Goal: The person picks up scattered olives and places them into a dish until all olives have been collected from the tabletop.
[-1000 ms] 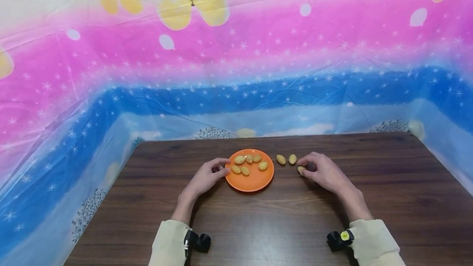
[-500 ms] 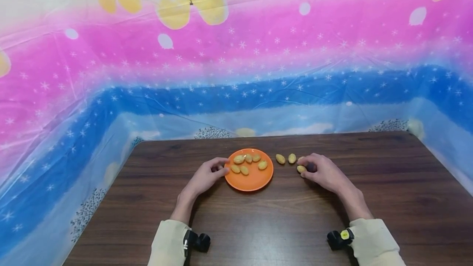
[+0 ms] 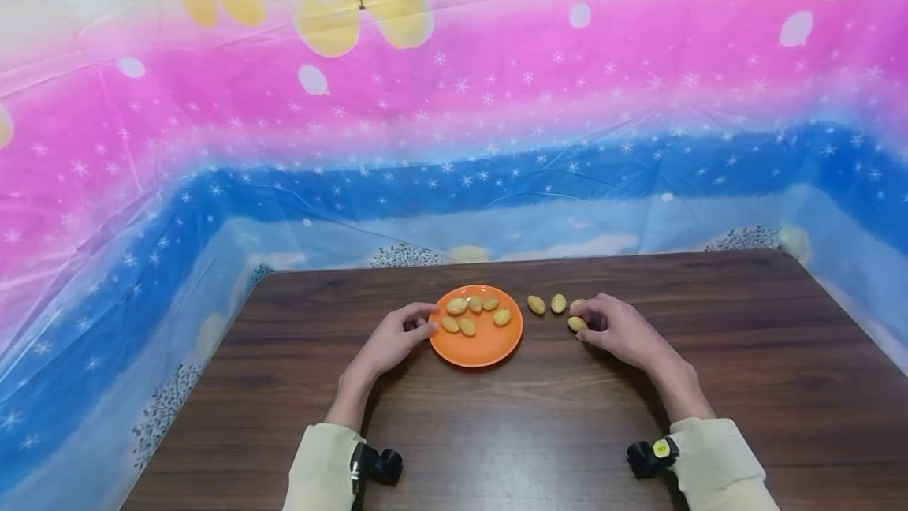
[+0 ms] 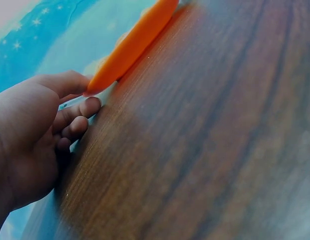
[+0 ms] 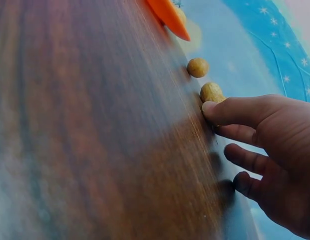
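An orange plate (image 3: 475, 349) stands on the brown table, with several yellow-brown oval nuts (image 3: 502, 316) on its far half. At its left rim is my left hand (image 3: 395, 337), thumb and index fingertips on the edge. The left wrist view shows the plate (image 4: 129, 50) edge-on, with the thumb against its near end and the other fingers curled below. To the plate's right, my right hand (image 3: 624, 330) pinches an oval nut (image 3: 577, 324) between thumb and index finger. Another nut (image 3: 578, 304) lies partly hidden behind that index finger.
Two more loose nuts, one of them a nut (image 3: 536, 305) beside the plate, lie between plate and right hand. A patterned pink and blue cloth (image 3: 426, 124) hangs right behind the table's (image 3: 489, 432) far edge. Small black cameras (image 3: 379, 465) sit at both wrists.
The right fingertips have shifted slightly, so the pinched nut shows more and the one behind the index finger has come into view. The left hand keeps its place at the plate.
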Action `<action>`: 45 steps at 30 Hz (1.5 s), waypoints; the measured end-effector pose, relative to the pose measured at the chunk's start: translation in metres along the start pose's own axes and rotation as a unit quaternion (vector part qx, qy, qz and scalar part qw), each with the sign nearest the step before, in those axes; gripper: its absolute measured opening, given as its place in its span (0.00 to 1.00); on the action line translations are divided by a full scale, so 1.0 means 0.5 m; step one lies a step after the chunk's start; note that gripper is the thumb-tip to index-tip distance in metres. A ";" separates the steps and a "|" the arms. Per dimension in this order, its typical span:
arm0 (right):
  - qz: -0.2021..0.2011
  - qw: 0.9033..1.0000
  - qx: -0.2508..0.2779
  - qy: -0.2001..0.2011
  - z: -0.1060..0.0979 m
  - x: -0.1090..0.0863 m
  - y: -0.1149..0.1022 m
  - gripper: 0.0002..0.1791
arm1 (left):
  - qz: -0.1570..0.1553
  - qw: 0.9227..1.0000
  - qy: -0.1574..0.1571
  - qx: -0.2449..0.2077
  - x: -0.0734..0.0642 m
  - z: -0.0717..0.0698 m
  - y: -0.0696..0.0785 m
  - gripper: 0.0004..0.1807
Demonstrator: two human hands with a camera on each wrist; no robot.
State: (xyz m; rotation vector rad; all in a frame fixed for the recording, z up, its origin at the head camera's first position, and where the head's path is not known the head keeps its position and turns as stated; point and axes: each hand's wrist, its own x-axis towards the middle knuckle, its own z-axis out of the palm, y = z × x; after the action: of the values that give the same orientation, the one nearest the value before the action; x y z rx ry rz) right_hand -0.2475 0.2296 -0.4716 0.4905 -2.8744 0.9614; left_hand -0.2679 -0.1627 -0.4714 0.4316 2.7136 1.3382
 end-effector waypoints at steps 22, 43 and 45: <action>0.007 1.000 0.019 0.004 -0.002 0.000 -0.020 0.16 | 0.005 1.000 0.000 0.000 0.000 -0.001 -0.007 0.19; -0.015 1.000 0.009 0.000 0.002 0.015 -0.054 0.16 | 0.011 1.000 -0.002 0.005 0.002 -0.002 -0.005 0.19; -0.017 1.000 0.005 -0.005 0.003 0.016 -0.059 0.16 | 0.012 1.000 -0.001 0.005 0.002 -0.001 -0.005 0.19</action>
State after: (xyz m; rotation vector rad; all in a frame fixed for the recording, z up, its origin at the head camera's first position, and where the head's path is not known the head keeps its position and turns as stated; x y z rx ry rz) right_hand -0.2457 0.2043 -0.4545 0.5450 -2.8619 0.9709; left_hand -0.2697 -0.1645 -0.4730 0.4668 2.7228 1.3287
